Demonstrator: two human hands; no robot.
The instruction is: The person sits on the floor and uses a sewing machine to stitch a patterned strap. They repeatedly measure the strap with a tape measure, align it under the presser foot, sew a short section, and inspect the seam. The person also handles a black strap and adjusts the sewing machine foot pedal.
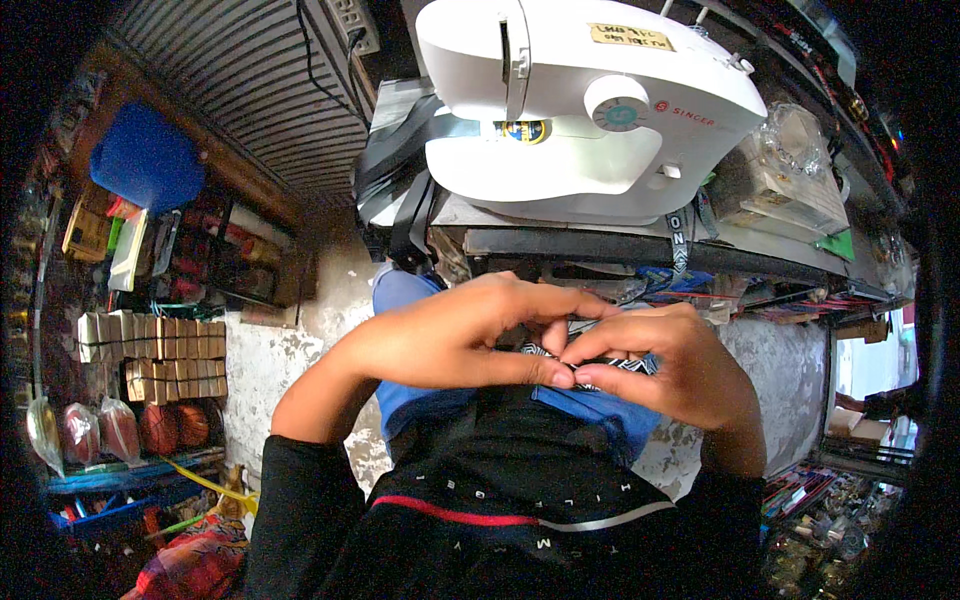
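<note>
Above my lap, both hands meet over a black-and-white patterned fabric band (595, 385). My left hand (465, 330) is closed on it, with the thumb pressed at its near edge and the fingers curled over the far side. Opposite, my right hand (675, 365) pinches the same band between thumb and fingers, its fingertips touching those of the left. Much of the band is covered by the fingers. Blue cloth (625, 420) over my legs shows just below it.
A white sewing machine (570, 175) stands on the table (600, 243) ahead, with black straps (405, 150) at its left. A patterned strap (678, 240) hangs over the table's edge. Stacked small boxes (165, 340) and a blue container (147, 157) fill the left side.
</note>
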